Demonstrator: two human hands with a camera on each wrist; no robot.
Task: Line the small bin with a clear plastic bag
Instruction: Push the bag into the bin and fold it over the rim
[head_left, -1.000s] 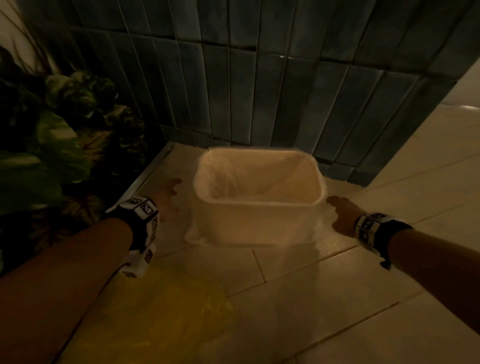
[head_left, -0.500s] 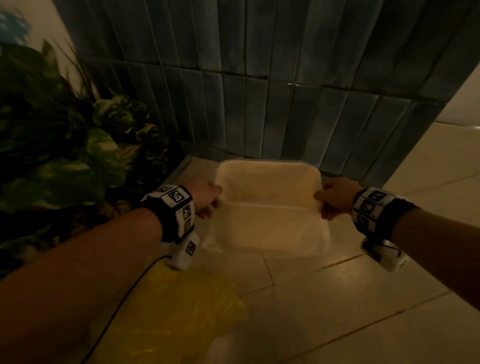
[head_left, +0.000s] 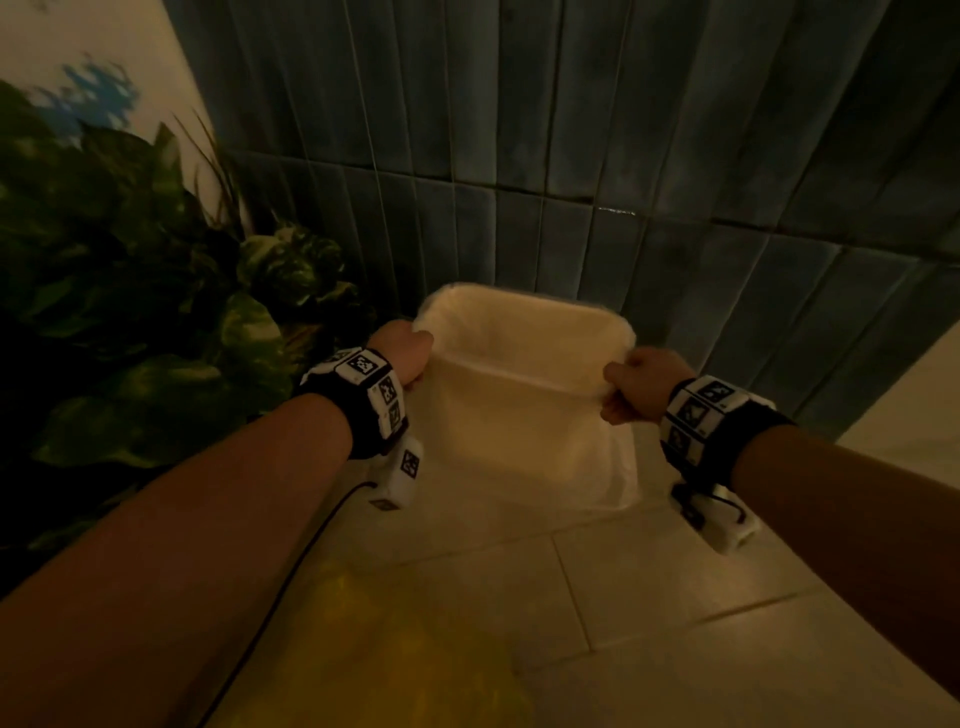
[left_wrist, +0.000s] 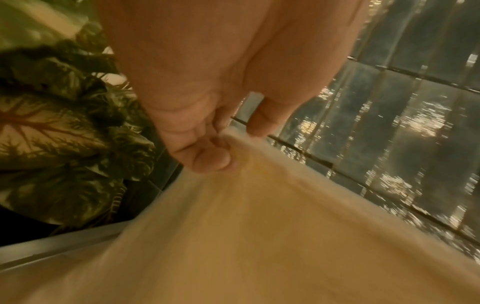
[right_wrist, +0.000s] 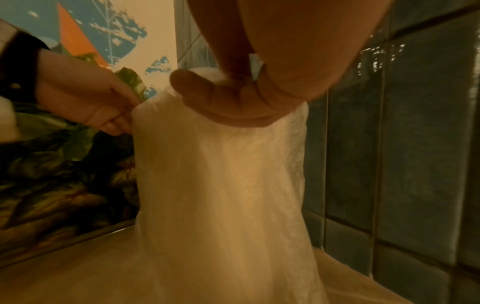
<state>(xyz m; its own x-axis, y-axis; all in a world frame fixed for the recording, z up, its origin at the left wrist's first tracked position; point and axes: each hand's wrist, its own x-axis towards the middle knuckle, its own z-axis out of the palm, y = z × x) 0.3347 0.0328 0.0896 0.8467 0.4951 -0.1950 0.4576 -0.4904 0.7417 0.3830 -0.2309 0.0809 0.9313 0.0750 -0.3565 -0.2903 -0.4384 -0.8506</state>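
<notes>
Blue-green glazed tile wall (head_left: 571, 130), one; one leafy green plant (head_left: 130, 312) left of it. One clear thin plastic bag (head_left: 519, 426) at the wall's foot, now pulled up taut, where a second ago it sat draped over the rim with hands off: likely reseating, lining unfinished. Small bin not separable under the film. One yellow plastic sheet (head_left: 363, 649) further from the wall. Two hands: left hand (head_left: 402, 353) and right hand (head_left: 641, 382) each pinch the bag's top edge.
</notes>
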